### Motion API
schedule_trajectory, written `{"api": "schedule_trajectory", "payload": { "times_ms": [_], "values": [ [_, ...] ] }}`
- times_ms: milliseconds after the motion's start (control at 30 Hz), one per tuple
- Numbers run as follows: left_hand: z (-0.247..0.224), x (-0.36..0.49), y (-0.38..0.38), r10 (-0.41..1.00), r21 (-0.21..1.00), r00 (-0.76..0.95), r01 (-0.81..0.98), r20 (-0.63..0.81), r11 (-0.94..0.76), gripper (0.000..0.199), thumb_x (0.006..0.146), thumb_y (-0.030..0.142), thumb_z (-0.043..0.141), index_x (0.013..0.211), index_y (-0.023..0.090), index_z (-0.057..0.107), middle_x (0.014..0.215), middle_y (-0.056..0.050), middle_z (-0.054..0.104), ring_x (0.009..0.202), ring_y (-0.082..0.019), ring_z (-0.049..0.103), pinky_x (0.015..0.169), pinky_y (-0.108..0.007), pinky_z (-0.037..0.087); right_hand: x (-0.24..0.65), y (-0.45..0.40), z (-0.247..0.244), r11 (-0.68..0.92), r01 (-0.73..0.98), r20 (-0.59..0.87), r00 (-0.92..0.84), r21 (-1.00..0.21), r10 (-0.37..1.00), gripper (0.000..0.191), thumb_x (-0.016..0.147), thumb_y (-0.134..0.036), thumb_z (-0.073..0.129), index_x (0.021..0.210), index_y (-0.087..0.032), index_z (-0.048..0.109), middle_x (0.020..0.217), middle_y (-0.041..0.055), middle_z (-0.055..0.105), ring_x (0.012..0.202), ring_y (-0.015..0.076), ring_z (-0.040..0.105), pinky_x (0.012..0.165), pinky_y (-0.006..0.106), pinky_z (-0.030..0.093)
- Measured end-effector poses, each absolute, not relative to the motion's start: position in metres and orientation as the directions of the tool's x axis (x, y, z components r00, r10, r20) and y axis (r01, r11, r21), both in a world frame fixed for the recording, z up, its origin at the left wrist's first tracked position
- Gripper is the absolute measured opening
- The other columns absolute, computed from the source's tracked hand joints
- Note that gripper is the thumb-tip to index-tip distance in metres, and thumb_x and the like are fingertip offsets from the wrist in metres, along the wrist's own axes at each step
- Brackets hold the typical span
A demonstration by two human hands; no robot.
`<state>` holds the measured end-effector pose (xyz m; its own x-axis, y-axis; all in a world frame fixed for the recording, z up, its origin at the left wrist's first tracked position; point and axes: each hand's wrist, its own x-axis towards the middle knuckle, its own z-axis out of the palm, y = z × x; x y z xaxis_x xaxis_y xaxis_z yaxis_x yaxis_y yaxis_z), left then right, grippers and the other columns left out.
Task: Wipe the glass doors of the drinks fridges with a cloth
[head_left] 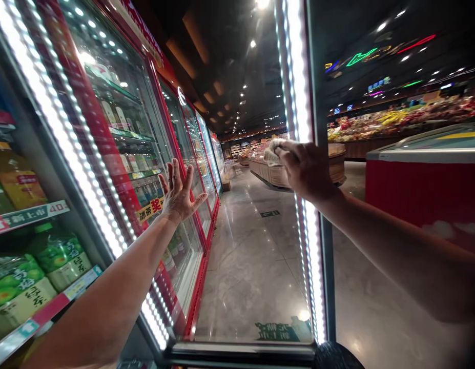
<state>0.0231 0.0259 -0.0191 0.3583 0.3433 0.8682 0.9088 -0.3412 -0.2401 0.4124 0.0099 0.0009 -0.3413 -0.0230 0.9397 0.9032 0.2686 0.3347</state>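
An opened glass cooler door (243, 351) stands before me, with bright strips of light along both sides of the pane. My left hand (179, 199) has its fingers spread and its palm towards the glass; it appears to rest on the pane, though contact is hard to judge. Higher up, near the door's right-hand light strip (312, 266), my right hand (304, 169) is closed on a pale, crumpled cloth (273, 155). The cloth lies against the glass, and its far side is hidden by my fingers.
Shelves of bottled drinks (64, 251) stand close on the left. Through the pane, red-framed coolers (164, 133) line the left of a shiny floor (245, 246). At the right are a red chest freezer (421, 195) and a produce display (398, 120).
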Motion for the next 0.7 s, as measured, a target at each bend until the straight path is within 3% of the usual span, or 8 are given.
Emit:
{"api": "schedule_trajectory", "payload": {
  "times_ms": [133, 300, 500, 700],
  "values": [
    [-0.02, 0.021, 0.027, 0.351, -0.257, 0.373, 0.907, 0.859, -0.333, 0.109, 0.09, 0.061, 0.066, 0.166, 0.039, -0.009, 0.17, -0.003, -0.03, 0.158, -0.043, -0.015, 0.122, -0.074, -0.008, 0.411, 0.012, -0.012, 0.344, 0.866, 0.922, -0.387, 0.363, 0.003, 0.033, 0.107, -0.026, 0.044, 0.129, -0.021, 0.068, 0.137, 0.0084, 0.068, 0.119, 0.0273, 0.061, 0.102, 0.043, 0.052],
    [-0.02, 0.021, 0.027, 0.361, -0.245, 0.364, 0.91, 0.859, -0.333, 0.111, 0.088, 0.06, 0.068, 0.166, 0.039, -0.008, 0.17, -0.003, -0.03, 0.159, -0.043, -0.015, 0.122, -0.072, -0.01, 0.407, 0.013, -0.001, 0.456, 0.855, 0.954, -0.296, 0.247, 0.037, 0.038, 0.106, -0.024, 0.044, 0.138, -0.028, 0.064, 0.139, 0.0068, 0.065, 0.126, 0.029, 0.059, 0.109, 0.051, 0.05],
    [-0.019, 0.02, 0.026, 0.387, -0.207, 0.341, 0.914, 0.857, -0.349, 0.111, 0.085, 0.059, 0.071, 0.167, 0.039, -0.003, 0.171, -0.002, -0.027, 0.158, -0.043, -0.015, 0.123, -0.072, -0.011, 0.398, 0.016, -0.025, 0.525, 0.781, 0.918, -0.396, 0.338, -0.001, 0.039, 0.104, -0.021, 0.051, 0.138, -0.033, 0.064, 0.138, 0.0021, 0.067, 0.126, 0.0253, 0.059, 0.11, 0.047, 0.054],
    [-0.021, 0.017, 0.031, 0.368, -0.244, 0.374, 0.903, 0.851, -0.353, 0.11, 0.088, 0.065, 0.065, 0.167, 0.037, -0.006, 0.169, -0.002, -0.032, 0.158, -0.042, -0.018, 0.122, -0.071, -0.013, 0.397, 0.026, 0.001, 0.494, 0.82, 0.952, -0.298, 0.29, -0.065, 0.04, 0.104, -0.022, 0.05, 0.142, -0.024, 0.063, 0.141, 0.0079, 0.065, 0.127, 0.029, 0.059, 0.111, 0.051, 0.051]
  ]
}}
